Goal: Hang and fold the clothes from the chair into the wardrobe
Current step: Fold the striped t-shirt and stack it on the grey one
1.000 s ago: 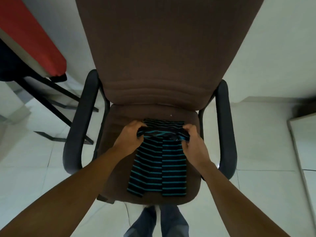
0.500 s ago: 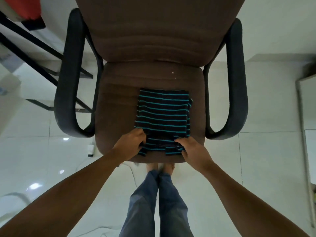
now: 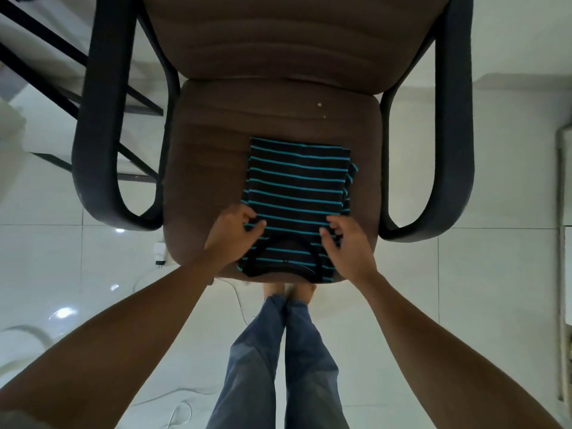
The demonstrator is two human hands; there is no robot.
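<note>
A black shirt with turquoise stripes [image 3: 298,184] lies folded into a rectangle on the brown seat of the office chair [image 3: 213,144]. Its neckline faces me at the seat's front edge. My left hand [image 3: 235,235] rests on the near left corner of the folded shirt, fingers curled and pinching the cloth. At the near right corner my right hand [image 3: 346,243] does the same, with its fingertips bent onto the fabric.
Black armrests [image 3: 99,125] stand on both sides of the seat. A black metal frame [image 3: 55,54] is at the left on the white tiled floor. A white plug and cable [image 3: 159,253] lie under the seat's left edge. My legs stand below the seat front.
The far end of the shirt was pulled toward me and laid over the near part, making a shorter rectangle. My hands came to the front edge, and my head tilted further down.
</note>
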